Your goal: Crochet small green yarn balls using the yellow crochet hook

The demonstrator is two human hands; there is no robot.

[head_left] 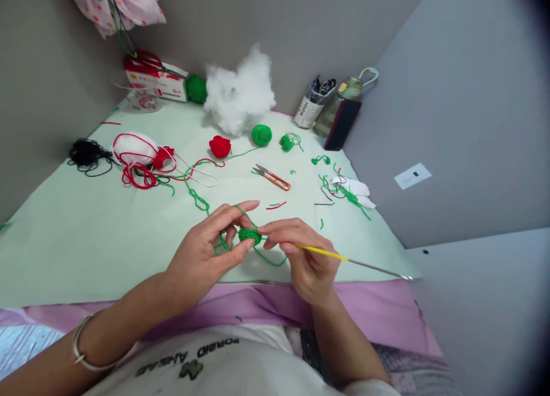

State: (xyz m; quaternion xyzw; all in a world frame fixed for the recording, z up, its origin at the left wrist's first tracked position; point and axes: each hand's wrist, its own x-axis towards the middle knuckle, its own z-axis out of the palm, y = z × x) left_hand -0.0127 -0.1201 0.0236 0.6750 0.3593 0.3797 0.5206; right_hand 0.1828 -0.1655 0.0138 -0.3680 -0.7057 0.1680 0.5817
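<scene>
A small green crochet piece point(249, 236) is pinched between the thumb and fingers of my left hand point(215, 241), above the near part of the table. Green yarn point(243, 214) runs from it over my left fingers. My right hand point(307, 253) is closed around a crochet hook point(329, 253) with a yellow grip. The hook's metal shaft points out to the right, and its working tip meets the crochet piece, partly hidden by my fingers. A loop of green yarn point(271, 263) hangs below the piece.
Orange thread snips point(272, 177) lie beyond my hands. Behind them are a red yarn ball point(220, 146), a green yarn ball point(262, 134) and white stuffing point(240, 92). Tangled yarn point(140, 175) sits left, yarn scraps point(352, 195) right. A phone point(342, 125) leans on a bottle point(327, 112).
</scene>
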